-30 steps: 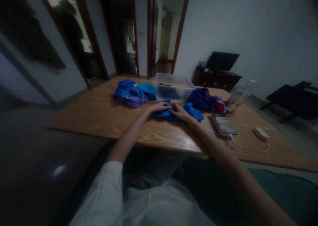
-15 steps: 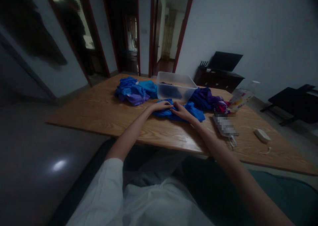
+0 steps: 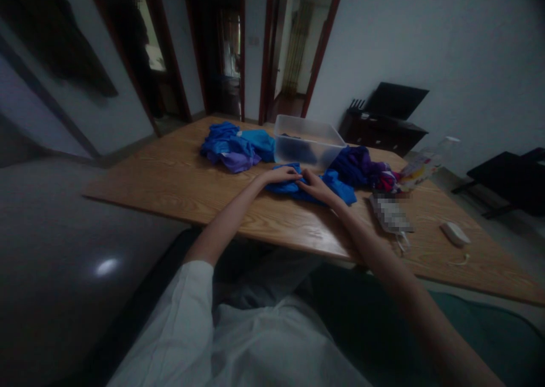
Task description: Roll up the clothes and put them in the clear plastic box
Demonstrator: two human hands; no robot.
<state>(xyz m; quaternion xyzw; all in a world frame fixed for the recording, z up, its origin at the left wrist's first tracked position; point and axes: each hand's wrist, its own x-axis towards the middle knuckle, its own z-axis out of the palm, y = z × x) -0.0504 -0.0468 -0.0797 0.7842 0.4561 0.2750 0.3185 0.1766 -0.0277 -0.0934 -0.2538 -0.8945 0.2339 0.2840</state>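
A crumpled blue cloth (image 3: 336,186) lies on the wooden table (image 3: 179,183) just in front of a clear plastic bin (image 3: 307,143). Both my hands rest on this cloth. My left hand (image 3: 281,175) lies on its left part with the fingers curled down into the fabric. My right hand (image 3: 314,186) presses its middle, fingers bent and pinching the cloth. The two hands almost touch each other.
A heap of blue and lilac clothes (image 3: 233,147) sits left of the bin. A purple and red heap (image 3: 361,173) sits right of it, by a plastic bottle (image 3: 428,160). A blurred flat item (image 3: 390,215) and a small white device (image 3: 455,234) lie at right. Doorways stand behind.
My hands have stayed on the blue cloth, with only small finger shifts. The camera has tilted down a little, so the table sits higher in view.
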